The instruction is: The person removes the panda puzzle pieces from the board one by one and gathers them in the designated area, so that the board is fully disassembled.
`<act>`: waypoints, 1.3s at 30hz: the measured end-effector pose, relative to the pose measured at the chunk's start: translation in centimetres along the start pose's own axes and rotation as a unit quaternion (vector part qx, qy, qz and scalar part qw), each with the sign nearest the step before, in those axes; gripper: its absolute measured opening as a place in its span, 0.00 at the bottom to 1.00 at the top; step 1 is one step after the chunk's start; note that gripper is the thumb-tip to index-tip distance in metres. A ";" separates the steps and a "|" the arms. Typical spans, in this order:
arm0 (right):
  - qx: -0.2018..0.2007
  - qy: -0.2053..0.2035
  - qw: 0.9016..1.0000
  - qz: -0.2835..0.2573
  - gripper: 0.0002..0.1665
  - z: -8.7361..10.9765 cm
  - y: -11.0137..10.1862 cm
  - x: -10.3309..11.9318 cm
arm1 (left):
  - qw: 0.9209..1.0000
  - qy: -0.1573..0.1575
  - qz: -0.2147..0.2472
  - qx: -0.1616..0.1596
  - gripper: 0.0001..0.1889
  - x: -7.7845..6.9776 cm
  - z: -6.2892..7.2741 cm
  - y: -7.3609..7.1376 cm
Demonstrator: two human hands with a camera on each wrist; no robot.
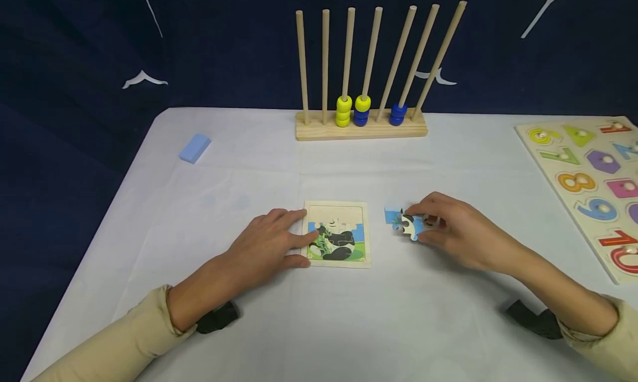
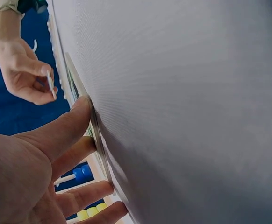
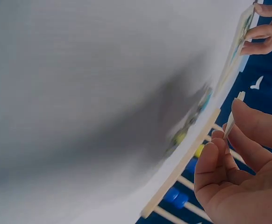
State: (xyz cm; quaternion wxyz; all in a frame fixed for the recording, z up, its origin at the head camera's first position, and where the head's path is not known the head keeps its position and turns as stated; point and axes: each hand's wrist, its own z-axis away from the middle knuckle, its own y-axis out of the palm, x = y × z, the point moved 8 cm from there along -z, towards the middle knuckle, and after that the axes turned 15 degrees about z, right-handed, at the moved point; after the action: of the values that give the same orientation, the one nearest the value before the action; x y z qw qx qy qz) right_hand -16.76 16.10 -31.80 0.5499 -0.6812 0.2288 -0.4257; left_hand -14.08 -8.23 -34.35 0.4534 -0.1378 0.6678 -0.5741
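A square wooden panda puzzle board (image 1: 336, 209) lies in the middle of the table, its lower part filled with picture pieces and its top part bare wood. My left hand (image 1: 266, 242) rests at the board's left side, fingers spread, with fingertips on the frame and the thumb near its lower left corner. To the right of the board, my right hand (image 1: 461, 232) pinches a jigsaw piece (image 1: 410, 227) with a black-and-white panda part between thumb and fingers. In the right wrist view this piece (image 3: 229, 122) is seen edge-on, above other loose pieces (image 3: 192, 121) on the table.
A wooden peg abacus (image 1: 361, 130) with yellow and blue beads stands at the back. A blue block (image 1: 195, 148) lies at the back left. On the right is a number-and-shape knob board (image 1: 578, 166). Dark straps show below both wrists.
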 end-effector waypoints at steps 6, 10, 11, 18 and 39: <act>-0.041 -0.015 0.999 0.020 0.27 1.5 -0.7 -1.3 | 1.000 -0.003 0.000 -0.001 0.26 0.1 0.0 0.0; -0.056 -0.012 0.998 0.035 0.28 2.4 -1.2 -2.6 | 1.000 -0.001 -0.001 -0.001 0.26 0.1 0.0 0.1; -0.056 -0.007 0.998 0.039 0.29 2.6 -1.3 -3.0 | 1.000 -0.001 0.000 -0.001 0.26 0.1 -0.1 0.1; -0.053 0.013 0.996 0.069 0.28 3.2 -1.4 -5.0 | 1.000 0.006 -0.006 0.001 0.26 0.0 -0.1 0.1; 0.068 0.091 0.991 0.066 0.25 2.0 0.6 -7.2 | 1.000 -0.014 0.022 0.001 0.27 0.2 -0.2 -0.1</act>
State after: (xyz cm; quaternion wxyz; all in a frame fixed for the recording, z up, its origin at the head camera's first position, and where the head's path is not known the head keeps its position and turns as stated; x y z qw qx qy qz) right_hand -18.80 22.64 -34.83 0.5989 -0.5842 0.2929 -0.4629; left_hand -14.41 -8.25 -34.39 0.4750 -0.1306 0.6641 -0.5624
